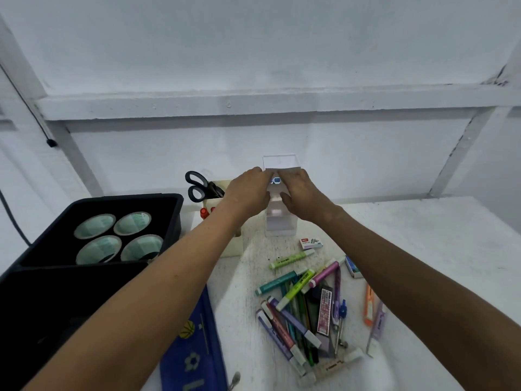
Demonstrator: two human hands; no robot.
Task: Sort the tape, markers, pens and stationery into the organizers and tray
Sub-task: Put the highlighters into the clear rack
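Both hands at the far clear drawer organizer (279,218): left hand (248,193) and right hand (300,193) curled around something small and blue (277,180), exact grip unclear. Pens and markers (298,306) heaped near right. Risk: tipping the light organizer by pulling unevenly.

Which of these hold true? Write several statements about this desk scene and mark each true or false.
1. Four tape rolls lie in the black plastic tray. True.
2. The black-handled scissors lie flat among the pens. False: they stand in the cream organizer.
3. Both the left hand and the right hand are at the clear acrylic drawer organizer. True.
4. The loose pile of highlighters and pens sits inside the tray. False: it lies on the white tabletop.
5. A blue pencil pouch lies near the left forearm. True.
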